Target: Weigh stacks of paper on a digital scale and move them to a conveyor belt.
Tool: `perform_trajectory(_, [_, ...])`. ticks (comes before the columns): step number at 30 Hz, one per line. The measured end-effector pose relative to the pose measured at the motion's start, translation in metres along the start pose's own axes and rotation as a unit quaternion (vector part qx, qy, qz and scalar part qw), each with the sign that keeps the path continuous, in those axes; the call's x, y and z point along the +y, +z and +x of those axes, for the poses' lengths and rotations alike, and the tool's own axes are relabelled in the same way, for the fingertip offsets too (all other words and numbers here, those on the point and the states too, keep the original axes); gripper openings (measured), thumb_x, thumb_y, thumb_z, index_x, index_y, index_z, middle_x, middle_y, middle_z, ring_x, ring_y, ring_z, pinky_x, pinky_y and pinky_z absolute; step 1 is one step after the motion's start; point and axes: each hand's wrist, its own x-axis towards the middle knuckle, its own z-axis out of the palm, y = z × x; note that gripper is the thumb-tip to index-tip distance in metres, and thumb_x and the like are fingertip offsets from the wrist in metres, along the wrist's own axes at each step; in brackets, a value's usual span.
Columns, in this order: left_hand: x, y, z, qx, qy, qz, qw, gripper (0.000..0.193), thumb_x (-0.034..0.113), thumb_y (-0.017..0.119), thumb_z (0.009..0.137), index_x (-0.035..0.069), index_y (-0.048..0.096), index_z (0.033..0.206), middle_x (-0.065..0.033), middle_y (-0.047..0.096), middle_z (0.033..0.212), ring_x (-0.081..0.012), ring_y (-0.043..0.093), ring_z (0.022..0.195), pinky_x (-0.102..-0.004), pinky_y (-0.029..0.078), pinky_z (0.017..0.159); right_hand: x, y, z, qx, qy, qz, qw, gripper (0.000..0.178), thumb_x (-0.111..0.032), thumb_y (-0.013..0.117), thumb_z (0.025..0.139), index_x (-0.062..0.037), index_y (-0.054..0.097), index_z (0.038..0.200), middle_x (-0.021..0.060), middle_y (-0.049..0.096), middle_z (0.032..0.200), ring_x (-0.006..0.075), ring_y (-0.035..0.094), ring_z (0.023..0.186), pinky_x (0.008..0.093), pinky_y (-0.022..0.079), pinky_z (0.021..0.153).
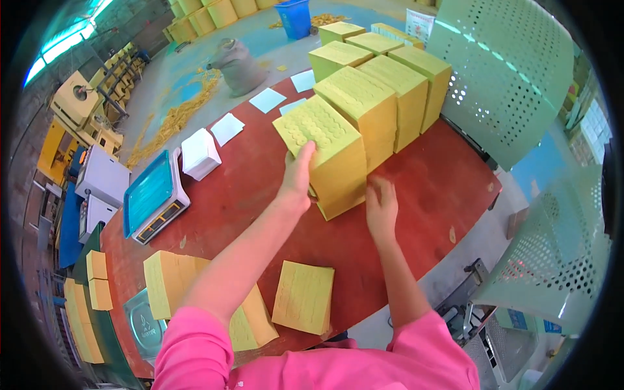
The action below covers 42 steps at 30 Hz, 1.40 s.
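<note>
A tall block of stacked yellow paper sheets (338,182) with embossed scalloped rows on top stands on the red table (416,201), in front of other such blocks. My left hand (299,174) grips its left side, thumb on the top edge, the other fingers mostly hidden against the side. Low at its right side is my right hand (382,203), fingers curled against the block's lower right edge; its fingertips are partly hidden. Right behind stands another yellow block (357,97), touching or nearly touching this one.
A scale with a blue tray (151,192) stands at the left beside a pile of white sheets (200,153). Several white cards (268,100) lie along the far edge. A smaller yellow stack (304,296) lies near me. Perforated green panels (500,71) border the right side.
</note>
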Motion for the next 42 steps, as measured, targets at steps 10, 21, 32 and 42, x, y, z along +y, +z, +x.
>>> perform_trajectory(10, [0.003, 0.005, 0.025, -0.032, 0.094, -0.083, 0.992, 0.056, 0.040, 0.060, 0.092, 0.012, 0.041, 0.137, -0.0110, 0.055, 0.125, -0.0270, 0.059, 0.108, -0.0531, 0.053, 0.081, 0.000, 0.027, -0.029, -0.117, 0.084, 0.068, 0.987, 0.030, -0.010, 0.068, 0.087, 0.0011, 0.059, 0.113, 0.0147, 0.062, 0.111, 0.0224, 0.064, 0.098, 0.0339, 0.053, 0.085])
perform_trajectory(21, [0.039, -0.116, -0.201, -0.072, 0.147, 0.140, 0.976, 0.081, 0.033, 0.062, 0.091, -0.004, 0.023, 0.151, -0.0220, 0.047, 0.141, -0.0279, 0.046, 0.131, -0.0379, 0.041, 0.105, -0.150, 0.002, -0.144, -0.196, 0.115, 0.206, 0.952, 0.029, -0.009, 0.051, 0.096, 0.0022, 0.058, 0.122, 0.0104, 0.062, 0.113, 0.0180, 0.060, 0.101, 0.0318, 0.048, 0.090])
perform_trajectory(32, [-0.027, -0.436, -0.548, 0.116, 0.097, 0.052, 0.987, 0.049, 0.033, 0.057, 0.099, 0.000, 0.053, 0.134, -0.0110, 0.062, 0.125, -0.0174, 0.060, 0.112, -0.0315, 0.049, 0.092, -0.360, 0.122, -0.440, -0.585, 0.025, 0.298, 0.754, 0.020, 0.008, 0.047, 0.083, 0.0033, 0.065, 0.091, 0.0116, 0.067, 0.089, 0.0161, 0.061, 0.081, 0.0294, 0.050, 0.081])
perform_trajectory(42, [-0.074, -0.675, -0.762, 0.338, 0.108, -0.061, 0.933, 0.037, 0.035, 0.059, 0.097, 0.006, 0.062, 0.119, -0.0084, 0.065, 0.112, -0.0178, 0.063, 0.101, -0.0313, 0.052, 0.083, -0.412, 0.274, -0.758, -0.717, 0.143, 0.296, 0.615, 0.020, 0.004, 0.049, 0.096, 0.0015, 0.062, 0.110, 0.0091, 0.066, 0.101, 0.0157, 0.065, 0.090, 0.0279, 0.052, 0.081])
